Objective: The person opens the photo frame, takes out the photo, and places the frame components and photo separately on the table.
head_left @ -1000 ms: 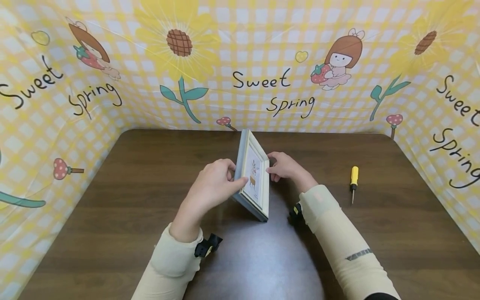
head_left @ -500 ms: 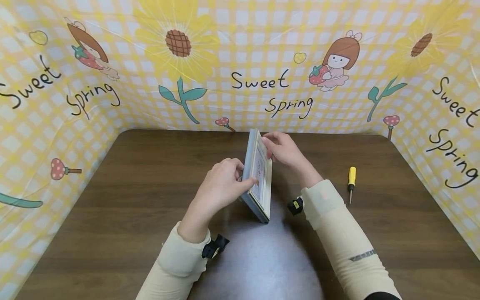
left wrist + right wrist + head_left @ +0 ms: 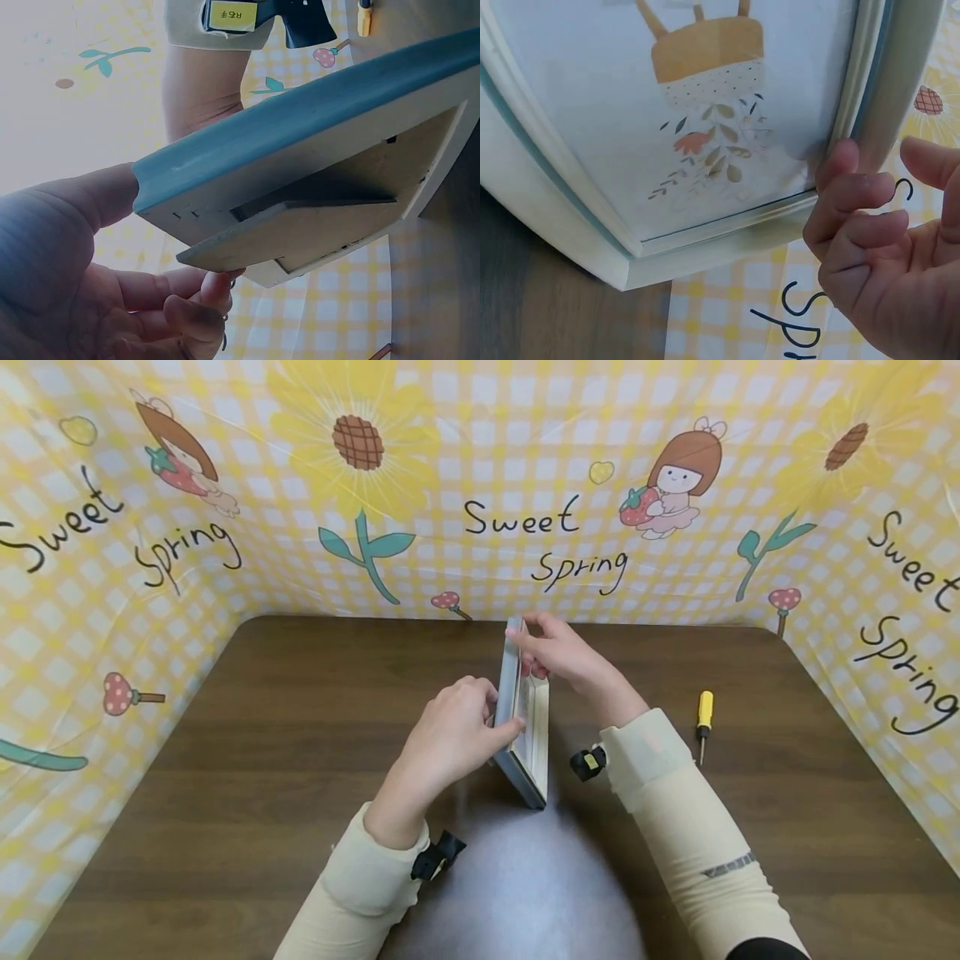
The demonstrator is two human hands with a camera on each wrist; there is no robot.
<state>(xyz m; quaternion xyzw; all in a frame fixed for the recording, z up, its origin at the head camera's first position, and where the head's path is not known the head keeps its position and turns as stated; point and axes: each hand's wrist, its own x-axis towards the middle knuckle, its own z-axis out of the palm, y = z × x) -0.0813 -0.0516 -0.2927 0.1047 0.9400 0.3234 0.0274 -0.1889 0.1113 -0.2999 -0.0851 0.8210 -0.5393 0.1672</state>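
Note:
A picture frame with a pale blue edge stands tilted on its side at mid-table. My left hand grips its near side, thumb on the front and the other fingers behind. In the left wrist view, fingertips of that hand touch the back support leg, which juts out from the backing. My right hand pinches the far upper corner, its thumb by the outer edge and curled fingers against the front. The right wrist view shows the print, a chair-like drawing with flowers, behind a glossy cover.
A yellow-handled screwdriver lies on the brown table to the right, its tip toward me. A checked yellow cloth with printed flowers and lettering walls off the back and both sides.
My right hand has moved from the frame's right side up to its far upper corner and taken hold there. The frame, held by my left hand, has shifted right and turned more edge-on.

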